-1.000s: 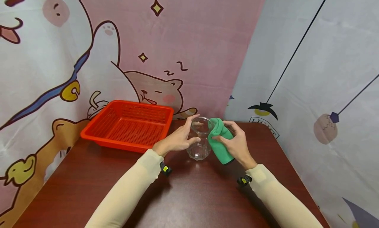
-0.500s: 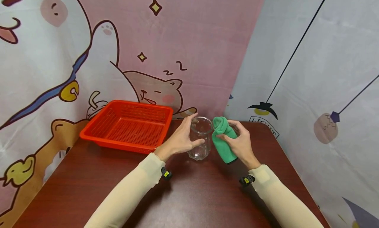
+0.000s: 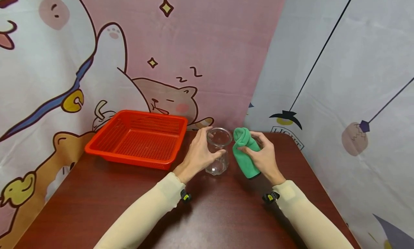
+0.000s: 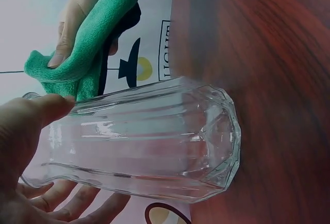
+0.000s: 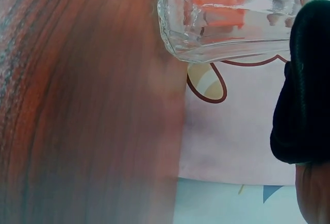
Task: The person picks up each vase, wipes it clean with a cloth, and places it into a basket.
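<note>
Place: a small staged recording corner, not a lived-in room.
Walls: hanging cloth backdrops (image 3: 200, 44) printed with cartoon cats, stars and a bell; the right-hand sheet (image 3: 339, 80) shows hanging lamps.
Surface: a dark red wood-grain counter (image 3: 210, 220) pushed into the corner.
Props: one red plastic basket (image 3: 137, 139) at the back left.

The glass jar (image 3: 218, 152) — clear, ribbed, open-mouthed — stood upright on its base, gripped around its upper body by the left hand (image 3: 197, 156). The green cloth (image 3: 244, 152) — bunched into a roll — sat in the right hand (image 3: 263, 156), just beside the jar.
</note>
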A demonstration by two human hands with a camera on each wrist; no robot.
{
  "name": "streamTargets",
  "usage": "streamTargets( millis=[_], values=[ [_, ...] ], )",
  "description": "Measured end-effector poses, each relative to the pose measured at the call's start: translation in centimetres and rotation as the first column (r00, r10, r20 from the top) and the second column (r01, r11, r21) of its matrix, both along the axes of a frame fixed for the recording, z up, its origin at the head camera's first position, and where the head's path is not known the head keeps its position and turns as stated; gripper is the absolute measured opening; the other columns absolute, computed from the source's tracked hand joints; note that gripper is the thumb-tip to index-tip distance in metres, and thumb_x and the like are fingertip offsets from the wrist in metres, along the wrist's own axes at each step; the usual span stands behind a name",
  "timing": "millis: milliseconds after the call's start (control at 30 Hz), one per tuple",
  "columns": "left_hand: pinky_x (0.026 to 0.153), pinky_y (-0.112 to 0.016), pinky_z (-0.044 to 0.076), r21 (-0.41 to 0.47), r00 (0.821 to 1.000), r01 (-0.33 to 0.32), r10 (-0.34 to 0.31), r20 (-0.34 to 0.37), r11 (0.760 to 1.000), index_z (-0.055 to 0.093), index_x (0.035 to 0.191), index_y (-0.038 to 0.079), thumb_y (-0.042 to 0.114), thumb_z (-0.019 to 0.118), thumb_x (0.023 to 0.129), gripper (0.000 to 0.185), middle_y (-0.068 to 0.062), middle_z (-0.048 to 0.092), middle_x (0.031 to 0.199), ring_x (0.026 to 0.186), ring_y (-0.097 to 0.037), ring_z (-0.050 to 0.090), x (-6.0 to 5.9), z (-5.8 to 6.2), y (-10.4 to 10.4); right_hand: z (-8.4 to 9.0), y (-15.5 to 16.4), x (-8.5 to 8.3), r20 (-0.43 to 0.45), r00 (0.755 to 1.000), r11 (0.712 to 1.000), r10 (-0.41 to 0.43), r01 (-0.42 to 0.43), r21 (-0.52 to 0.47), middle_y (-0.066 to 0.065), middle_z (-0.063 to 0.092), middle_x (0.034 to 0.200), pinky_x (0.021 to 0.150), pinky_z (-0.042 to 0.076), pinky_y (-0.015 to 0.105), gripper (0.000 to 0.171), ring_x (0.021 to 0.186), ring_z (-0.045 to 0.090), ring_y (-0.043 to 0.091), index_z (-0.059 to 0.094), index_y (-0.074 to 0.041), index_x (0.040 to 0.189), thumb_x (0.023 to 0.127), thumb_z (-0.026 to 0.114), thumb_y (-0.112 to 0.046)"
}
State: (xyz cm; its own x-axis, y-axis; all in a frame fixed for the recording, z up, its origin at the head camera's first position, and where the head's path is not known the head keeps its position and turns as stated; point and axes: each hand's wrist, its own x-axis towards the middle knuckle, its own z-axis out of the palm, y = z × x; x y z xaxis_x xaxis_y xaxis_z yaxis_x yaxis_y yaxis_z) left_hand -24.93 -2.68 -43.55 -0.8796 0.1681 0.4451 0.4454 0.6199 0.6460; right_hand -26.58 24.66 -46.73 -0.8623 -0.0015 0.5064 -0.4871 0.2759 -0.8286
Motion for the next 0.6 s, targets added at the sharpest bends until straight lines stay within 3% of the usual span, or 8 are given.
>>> streamTargets(
  millis=[267,467,600],
  values=[
    [0.117,-0.059,0.062,-0.005,0.999,0.046,-0.046,0.001,0.999,0.050,0.167,0.003,0.032,0.104,0.089,0.099,-0.018,0.072,0.140,0.131,-0.041,0.074,-0.4,0.2,-0.5,-0.2,0.2,0.0,0.011,1.000,1.000,0.005,-0.005,-0.001,-0.001,0.082,0.132,0.088,0.064,0.016,0.058,0.114,0.078,0.002,0.079,-0.014,0.143,0.090,0.101,-0.006],
    [0.120,-0.056,0.060,0.002,0.988,0.147,-0.147,0.035,0.989,0.050,0.166,0.003,0.025,0.104,0.090,0.096,-0.018,0.077,0.139,0.133,-0.038,0.075,-0.9,0.8,-1.5,-0.5,0.2,0.0,0.021,0.999,1.000,0.025,-0.025,0.017,0.010,0.081,0.138,0.088,0.064,0.016,0.058,0.114,0.078,0.001,0.079,-0.014,0.143,0.090,0.101,-0.005],
    [0.119,-0.052,0.061,-0.006,0.972,0.219,-0.217,0.091,0.976,0.048,0.169,0.008,0.023,0.103,0.092,0.096,-0.016,0.076,0.140,0.131,-0.033,0.075,-1.5,1.1,-2.4,-0.7,0.3,0.1,0.029,0.999,0.999,0.042,-0.043,0.027,0.007,0.080,0.137,0.088,0.064,0.016,0.058,0.114,0.078,0.001,0.078,-0.014,0.144,0.091,0.100,-0.006]
  ],
)
